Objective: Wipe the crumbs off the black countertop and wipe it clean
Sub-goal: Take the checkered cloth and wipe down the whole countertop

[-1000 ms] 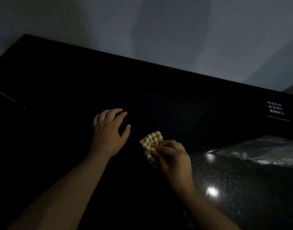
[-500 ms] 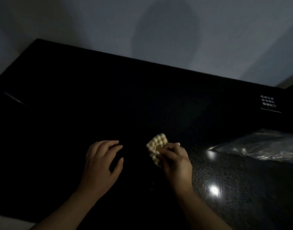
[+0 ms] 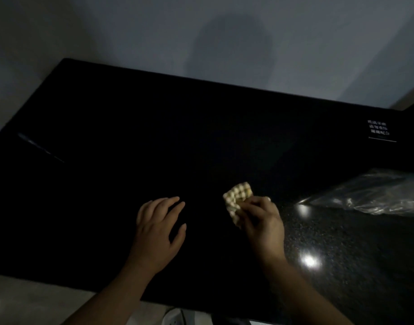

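The black countertop [image 3: 154, 127] fills the middle of the dim view. My right hand [image 3: 263, 224] pinches a small yellow checked cloth [image 3: 237, 198], folded, with its free part sticking up and left of my fingers. My left hand [image 3: 158, 228] lies about a hand's width to the left of the cloth, palm down over the dark surface, fingers spread and nearly straight. Crumbs are too small and the light too low to make out.
A crumpled clear plastic bag [image 3: 377, 195] lies at the right on a speckled part of the counter [image 3: 342, 242] with bright light spots. A white printed label [image 3: 378, 130] sits far right. The grey wall [image 3: 201, 31] runs behind; the counter's near edge shows pale floor [image 3: 37, 299] below.
Both hands have drawn back toward the counter's near edge, the left more than the right. The cloth stays pinched in my right hand. The view has shifted so the near edge shows.
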### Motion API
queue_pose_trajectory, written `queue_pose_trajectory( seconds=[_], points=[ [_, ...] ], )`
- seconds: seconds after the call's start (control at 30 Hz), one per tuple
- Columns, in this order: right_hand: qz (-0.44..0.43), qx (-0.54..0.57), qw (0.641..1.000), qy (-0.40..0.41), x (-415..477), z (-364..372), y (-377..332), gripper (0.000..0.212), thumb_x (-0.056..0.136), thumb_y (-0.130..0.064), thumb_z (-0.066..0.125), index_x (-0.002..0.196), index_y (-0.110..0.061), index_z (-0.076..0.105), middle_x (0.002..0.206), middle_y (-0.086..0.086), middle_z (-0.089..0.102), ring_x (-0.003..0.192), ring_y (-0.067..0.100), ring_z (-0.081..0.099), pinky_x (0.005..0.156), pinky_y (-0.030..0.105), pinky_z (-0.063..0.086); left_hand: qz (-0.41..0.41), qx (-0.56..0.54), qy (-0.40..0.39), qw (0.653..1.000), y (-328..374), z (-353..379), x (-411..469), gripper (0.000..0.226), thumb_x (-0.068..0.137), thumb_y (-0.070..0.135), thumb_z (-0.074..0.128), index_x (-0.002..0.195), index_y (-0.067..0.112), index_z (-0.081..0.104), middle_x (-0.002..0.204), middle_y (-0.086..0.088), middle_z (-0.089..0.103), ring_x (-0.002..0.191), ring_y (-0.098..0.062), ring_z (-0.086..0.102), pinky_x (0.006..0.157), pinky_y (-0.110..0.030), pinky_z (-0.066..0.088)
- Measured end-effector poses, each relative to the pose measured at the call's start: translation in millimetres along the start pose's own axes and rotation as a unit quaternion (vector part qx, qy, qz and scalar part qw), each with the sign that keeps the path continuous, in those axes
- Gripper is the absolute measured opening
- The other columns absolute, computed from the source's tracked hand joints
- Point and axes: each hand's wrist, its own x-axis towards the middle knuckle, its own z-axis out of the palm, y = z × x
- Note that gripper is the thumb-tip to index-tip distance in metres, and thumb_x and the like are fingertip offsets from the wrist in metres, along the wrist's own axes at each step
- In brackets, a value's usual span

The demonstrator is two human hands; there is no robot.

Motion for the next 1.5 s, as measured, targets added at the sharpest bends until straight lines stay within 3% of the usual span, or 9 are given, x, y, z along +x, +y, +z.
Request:
queue_pose_trajectory(
  seconds=[0.23, 0.33, 0.57, 0.77, 1.03, 1.13, 1.23, 1.33, 1.5],
  points=[
    [-0.022, 0.051, 0.995, -0.079, -76.0, -8.7, -23.9, 0.029, 0.072, -0.015, 0.078, 0.094, -0.032, 0.072, 0.1, -0.022, 0.06, 0.097, -0.001, 0.054, 0.078, 0.011, 0.044, -0.013, 0.012, -0.005, 1.0, 1.2, -2.1, 1.8, 0.048, 0.089, 0.045, 0.04, 0.127, 0.02, 0.058, 0.133, 0.002, 0.051, 0.124, -0.02, 0.041, 0.107, -0.045, 0.031],
    [-0.003, 0.051, 0.998, -0.027, -61.7, -22.1, -23.3, 0.03, 0.076, -0.003, 0.076, 0.094, -0.026, 0.075, 0.1, -0.016, 0.062, 0.096, 0.006, 0.056, 0.081, 0.023, 0.049, -0.007, 0.012, -0.006, 1.0, 0.7, -2.0, 0.5, 0.049, 0.089, 0.044, 0.041, 0.127, 0.019, 0.058, 0.132, 0.001, 0.051, 0.122, -0.02, 0.041, 0.107, -0.046, 0.031],
    [0.023, -0.006, 0.999, 0.027, -72.7, -6.0, -13.9, 0.02, 0.08, -0.013, 0.075, 0.099, -0.02, 0.076, 0.1, -0.007, 0.062, 0.096, 0.015, 0.056, 0.084, 0.032, 0.05, 0.001, 0.014, -0.004, 1.0, -1.4, -1.4, -0.5, 0.05, 0.09, 0.045, 0.038, 0.129, 0.018, 0.056, 0.134, 0.0, 0.05, 0.123, -0.022, 0.04, 0.108, -0.043, 0.028],
    [-0.01, 0.002, 1.0, 0.028, -137.8, 2.7, -28.3, 0.019, 0.081, -0.015, 0.072, 0.1, -0.021, 0.076, 0.102, -0.008, 0.061, 0.1, 0.007, 0.051, 0.088, 0.014, 0.04, -0.002, 0.025, -0.005, 1.0, -1.2, 0.1, -0.1, 0.052, 0.089, 0.046, 0.036, 0.129, 0.019, 0.056, 0.133, 0.0, 0.051, 0.123, -0.022, 0.041, 0.107, -0.043, 0.029],
    [0.008, 0.018, 0.999, -0.031, -175.0, -2.1, -43.1, 0.018, 0.078, -0.023, 0.07, 0.094, -0.025, 0.077, 0.097, -0.012, 0.062, 0.094, 0.003, 0.051, 0.08, 0.013, 0.041, 0.003, -0.015, -0.022, 1.0, -1.4, -5.1, -4.0, 0.052, 0.088, 0.044, 0.039, 0.126, 0.014, 0.058, 0.131, -0.004, 0.054, 0.121, -0.024, 0.042, 0.105, -0.046, 0.033],
    [0.047, 0.054, 0.995, -0.068, -173.3, -8.6, -56.7, 0.016, 0.079, -0.02, 0.072, 0.09, -0.031, 0.077, 0.091, -0.019, 0.062, 0.094, -0.002, 0.054, 0.076, 0.011, 0.043, -0.009, -0.053, -0.036, 0.998, -0.4, -12.2, -8.7, 0.046, 0.088, 0.037, 0.051, 0.126, 0.012, 0.059, 0.132, -0.006, 0.053, 0.123, -0.026, 0.041, 0.105, -0.047, 0.036],
    [0.095, 0.111, 0.989, -0.028, -155.7, -19.2, -70.2, 0.031, 0.079, -0.008, 0.076, 0.082, -0.038, 0.073, 0.092, -0.017, 0.065, 0.088, 0.001, 0.062, 0.075, 0.015, 0.049, -0.018, -0.082, -0.042, 0.996, -0.9, -23.4, -7.5, 0.036, 0.087, 0.027, 0.062, 0.118, 0.011, 0.064, 0.127, -0.005, 0.056, 0.121, -0.026, 0.046, 0.103, -0.041, 0.038],
    [0.095, 0.11, 0.989, 0.03, -116.2, -29.7, -79.0, 0.025, 0.08, -0.007, 0.075, 0.084, -0.031, 0.072, 0.088, -0.014, 0.065, 0.083, 0.001, 0.063, 0.072, 0.012, 0.049, -0.021, -0.079, -0.053, 0.995, -4.9, -35.3, -0.1, 0.028, 0.088, 0.026, 0.06, 0.111, 0.012, 0.067, 0.116, -0.003, 0.06, 0.113, -0.024, 0.051, 0.098, -0.04, 0.042],
    [0.075, 0.117, 0.99, 0.03, -25.0, -30.3, -82.0, 0.011, 0.083, -0.01, 0.073, 0.09, -0.018, 0.075, 0.091, -0.012, 0.064, 0.084, -0.001, 0.062, 0.073, 0.008, 0.046, -0.066, -0.076, -0.063, 0.993, -16.1, -43.8, 20.7, 0.033, 0.092, 0.033, 0.053, 0.118, 0.015, 0.063, 0.118, 0.001, 0.058, 0.111, -0.02, 0.049, 0.098, -0.042, 0.04]
  ],
)
